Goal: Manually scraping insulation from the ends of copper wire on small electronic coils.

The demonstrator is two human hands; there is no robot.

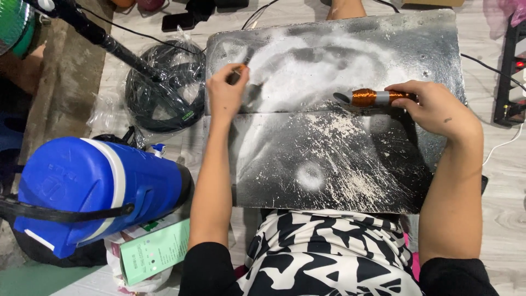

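Observation:
My right hand grips one end of a grey rod wound with copper wire, held level just above a dark, scratched metal slab. My left hand is closed on a small tool with an orange handle at the slab's upper left corner. The tool's tip seems to rest on the slab. White powder and scrape marks cover the slab's surface.
A blue insulated jug lies on its side at the left, beside a green paper box. A coil of black cable in a plastic bag sits next to the slab. A power strip stands at the right edge.

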